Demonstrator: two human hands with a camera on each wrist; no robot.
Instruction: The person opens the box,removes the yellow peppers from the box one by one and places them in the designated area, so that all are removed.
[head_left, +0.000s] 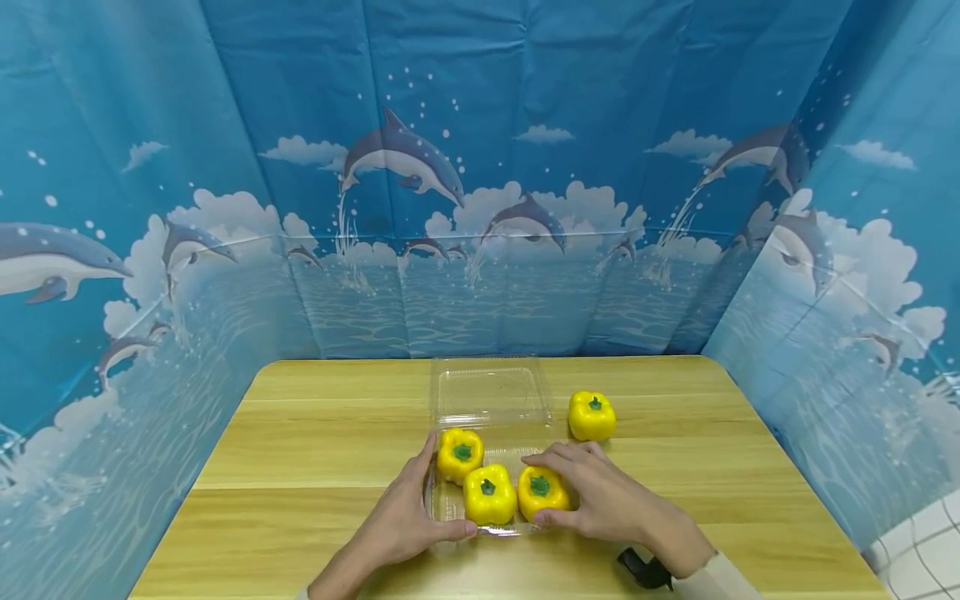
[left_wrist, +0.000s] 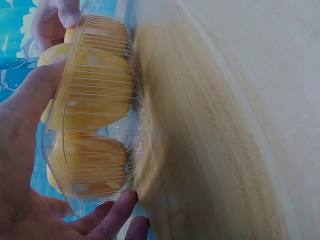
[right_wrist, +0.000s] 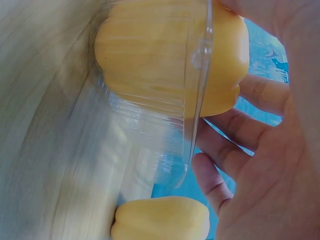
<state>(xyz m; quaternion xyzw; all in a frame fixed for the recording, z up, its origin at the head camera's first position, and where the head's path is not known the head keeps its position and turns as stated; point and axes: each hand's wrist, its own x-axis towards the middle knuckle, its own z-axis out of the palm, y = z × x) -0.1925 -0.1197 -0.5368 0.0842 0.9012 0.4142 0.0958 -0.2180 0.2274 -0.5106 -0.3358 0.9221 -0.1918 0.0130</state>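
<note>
- Head view: clear container (head_left: 450,507), one, on the wooden table (head_left: 300,450); lid (head_left: 491,392) laid back on the far side.
- My left hand (head_left: 405,512): fingers spread, touching the container's left wall; thumb at its front rim.
- My right hand (head_left: 600,487): thumb and fingers gripping the right pepper (head_left: 551,496), yellow, in the container's front right part.
- Middle pepper (head_left: 489,502): yellow, in the container, at the front.
- Left pepper (head_left: 453,454): yellow, in the container, behind it.
- Loose pepper (head_left: 592,421): yellow, on the table, beyond my right hand.
- Backdrop (head_left: 525,308): blue, dolphin-printed.
</note>
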